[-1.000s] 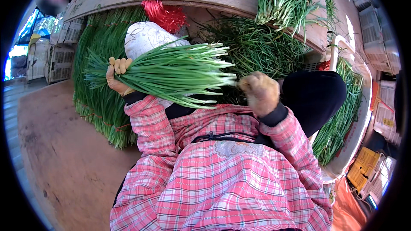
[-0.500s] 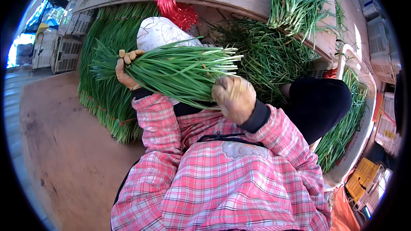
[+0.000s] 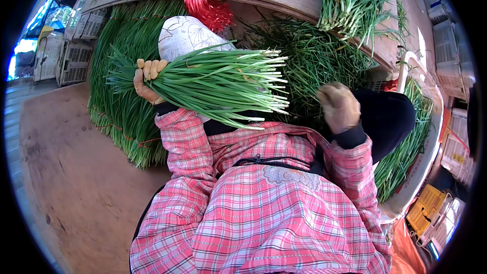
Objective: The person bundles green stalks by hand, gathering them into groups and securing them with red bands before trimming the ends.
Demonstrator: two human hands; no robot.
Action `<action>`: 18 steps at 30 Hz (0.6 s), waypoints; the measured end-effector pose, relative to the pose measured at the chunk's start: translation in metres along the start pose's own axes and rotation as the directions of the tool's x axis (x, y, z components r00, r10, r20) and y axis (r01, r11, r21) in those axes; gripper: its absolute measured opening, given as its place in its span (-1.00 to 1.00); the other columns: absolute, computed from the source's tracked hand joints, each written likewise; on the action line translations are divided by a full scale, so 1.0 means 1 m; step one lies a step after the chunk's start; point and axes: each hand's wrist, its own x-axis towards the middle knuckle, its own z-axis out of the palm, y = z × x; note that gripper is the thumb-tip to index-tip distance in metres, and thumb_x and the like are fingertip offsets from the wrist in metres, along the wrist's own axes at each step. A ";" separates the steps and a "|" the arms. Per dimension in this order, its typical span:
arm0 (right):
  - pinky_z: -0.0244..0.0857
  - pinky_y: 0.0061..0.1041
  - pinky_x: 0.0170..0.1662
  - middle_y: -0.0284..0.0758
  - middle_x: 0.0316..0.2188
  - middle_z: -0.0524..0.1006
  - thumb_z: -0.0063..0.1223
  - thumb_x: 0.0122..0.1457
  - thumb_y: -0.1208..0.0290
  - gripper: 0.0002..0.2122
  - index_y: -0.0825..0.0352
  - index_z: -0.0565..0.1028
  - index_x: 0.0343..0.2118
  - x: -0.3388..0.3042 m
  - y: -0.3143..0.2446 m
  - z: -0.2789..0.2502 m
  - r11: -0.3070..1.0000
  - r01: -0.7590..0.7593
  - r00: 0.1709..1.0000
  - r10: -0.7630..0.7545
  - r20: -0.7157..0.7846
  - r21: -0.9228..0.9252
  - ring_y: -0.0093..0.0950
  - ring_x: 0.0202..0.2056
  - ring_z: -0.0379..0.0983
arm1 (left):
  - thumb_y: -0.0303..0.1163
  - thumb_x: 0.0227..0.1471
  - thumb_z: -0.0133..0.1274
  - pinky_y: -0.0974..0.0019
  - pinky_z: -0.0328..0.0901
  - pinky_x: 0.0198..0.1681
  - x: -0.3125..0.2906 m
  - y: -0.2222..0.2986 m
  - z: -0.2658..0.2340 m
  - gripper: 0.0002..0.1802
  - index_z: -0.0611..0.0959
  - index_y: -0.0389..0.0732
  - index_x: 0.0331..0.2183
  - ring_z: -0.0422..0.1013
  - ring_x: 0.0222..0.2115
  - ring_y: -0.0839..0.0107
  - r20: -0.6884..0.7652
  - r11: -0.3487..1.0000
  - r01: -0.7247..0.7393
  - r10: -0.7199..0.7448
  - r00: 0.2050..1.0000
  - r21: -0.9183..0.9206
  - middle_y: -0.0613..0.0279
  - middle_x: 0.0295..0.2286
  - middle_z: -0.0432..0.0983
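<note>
Left grip [image 3: 144, 84]: wrapped round my green bunch [image 3: 218, 83].
Right grip [image 3: 339, 106]: apart, blurred; closure I cannot tell.
Handling: I should clasp firmly, without crushing.

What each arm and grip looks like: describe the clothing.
Loose pink plaid sleeves, crossed with white and dark lines, end in snug black cuffs. Whether the left grip and right grip wear thin gloves, I cannot tell.
</note>
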 end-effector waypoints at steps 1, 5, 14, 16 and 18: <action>0.30 -0.32 -0.38 -0.28 -0.50 0.50 0.12 -0.07 0.34 -0.86 0.29 0.49 -0.51 0.010 -0.025 0.002 0.989 0.075 0.997 -0.069 -0.046 0.124 -0.27 -0.43 0.43 | -0.44 -0.04 -0.10 0.44 0.08 -0.45 0.001 0.000 0.003 -0.81 0.49 -0.27 -0.32 0.11 -0.65 0.58 0.008 1.000 -0.003 0.003 1.000 0.004 0.45 -0.71 0.17; 0.25 -0.29 -0.40 -0.23 -0.55 0.45 0.11 -0.06 0.30 -0.86 0.27 0.52 -0.54 0.042 -0.079 0.047 0.974 0.198 0.976 -0.206 0.073 0.105 -0.27 -0.46 0.39 | -0.44 -0.05 -0.08 0.41 0.11 -0.39 0.004 -0.002 0.009 -0.84 0.49 -0.24 -0.34 0.15 -0.59 0.55 0.049 0.998 0.002 -0.005 0.999 0.065 0.44 -0.69 0.19; 0.26 -0.46 -0.40 -0.25 -0.52 0.41 0.11 -0.05 0.51 -0.86 0.39 0.44 -0.41 0.017 -0.075 0.047 0.859 0.041 0.978 -0.138 0.154 0.511 -0.36 -0.48 0.38 | -0.48 -0.09 -0.07 0.41 0.10 -0.36 0.002 -0.007 0.017 -0.88 0.48 -0.24 -0.39 0.16 -0.55 0.55 0.062 0.994 -0.002 -0.005 0.998 0.112 0.43 -0.69 0.22; 0.24 -0.59 -0.42 -0.34 -0.54 0.39 0.04 0.02 0.62 -0.90 0.42 0.40 -0.39 0.003 -0.064 0.048 0.793 -0.045 0.978 -0.089 0.189 0.607 -0.55 -0.50 0.35 | -0.40 -0.05 -0.09 0.44 0.04 -0.44 0.002 -0.008 0.013 -0.85 0.48 -0.23 -0.37 0.06 -0.62 0.57 0.019 0.994 -0.033 0.031 0.999 0.104 0.47 -0.73 0.13; 0.24 -0.68 -0.40 -0.41 -0.48 0.44 -0.08 0.12 0.64 -0.93 0.40 0.37 -0.32 -0.006 -0.046 0.034 0.346 -0.240 0.969 0.038 0.242 0.907 -0.66 -0.46 0.34 | -0.41 -0.06 -0.09 0.45 0.05 -0.45 0.002 -0.004 0.008 -0.85 0.48 -0.24 -0.38 0.07 -0.63 0.57 0.025 0.999 0.022 -0.023 0.999 0.033 0.47 -0.74 0.13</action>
